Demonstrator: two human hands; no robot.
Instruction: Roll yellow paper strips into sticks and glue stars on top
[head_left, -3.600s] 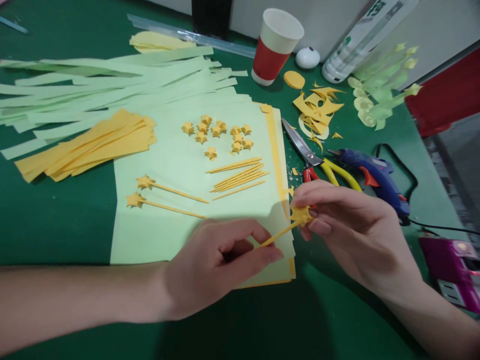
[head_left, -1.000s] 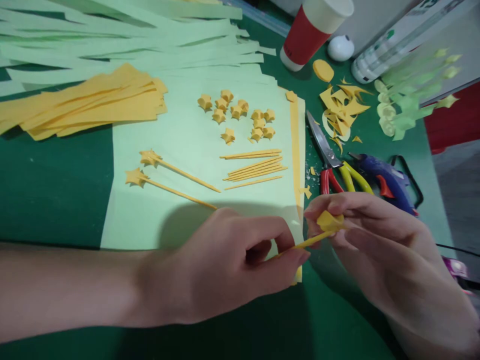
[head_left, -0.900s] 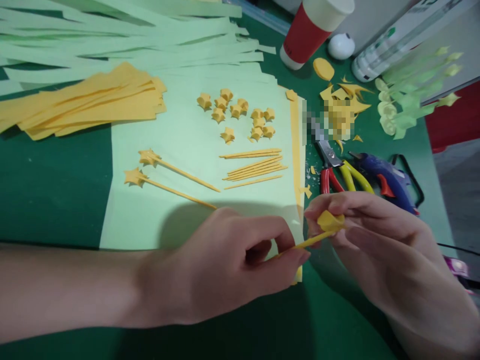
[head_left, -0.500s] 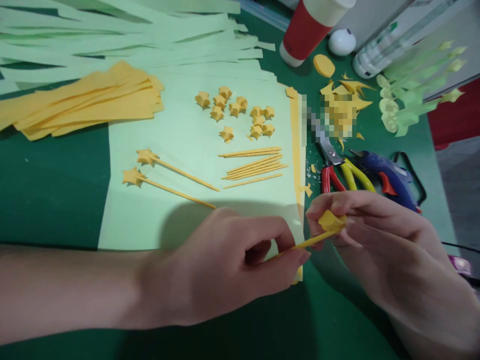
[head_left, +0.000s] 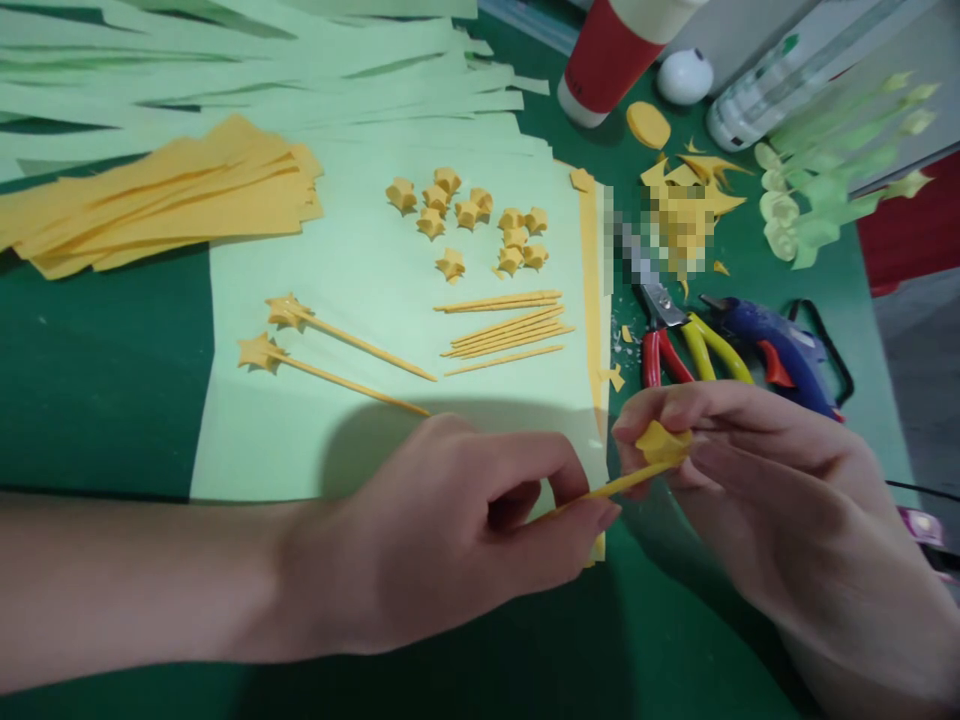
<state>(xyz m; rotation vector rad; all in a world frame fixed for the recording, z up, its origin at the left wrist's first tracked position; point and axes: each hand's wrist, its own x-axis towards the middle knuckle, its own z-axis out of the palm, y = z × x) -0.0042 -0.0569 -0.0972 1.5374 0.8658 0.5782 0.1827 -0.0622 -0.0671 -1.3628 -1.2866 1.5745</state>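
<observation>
Between thumb and fingers, my left hand (head_left: 480, 520) pinches a thin yellow stick (head_left: 626, 480) that slants up to the right. My right hand (head_left: 765, 490) is closed around a yellow paper star (head_left: 661, 442) touching the stick's upper end; the fingers partly cover the star. Beyond my left hand, two finished-looking stars on sticks (head_left: 337, 340) lie on the pale green paper (head_left: 315, 450). Several bare yellow sticks (head_left: 502, 330) are laid side by side there. Loose folded stars (head_left: 466, 213) sit in small groups above them.
Yellow paper strips (head_left: 172, 200) and pale green strips (head_left: 262, 70) lie at the left and back. At the right are scissors (head_left: 660, 300), a blue glue gun (head_left: 780, 345), yellow scraps (head_left: 686, 210), a red and white cup (head_left: 611, 60) and green paper flowers (head_left: 817, 190).
Almost nothing differs. Both hands keep their hold on the stick and star, while the view has shifted very slightly.
</observation>
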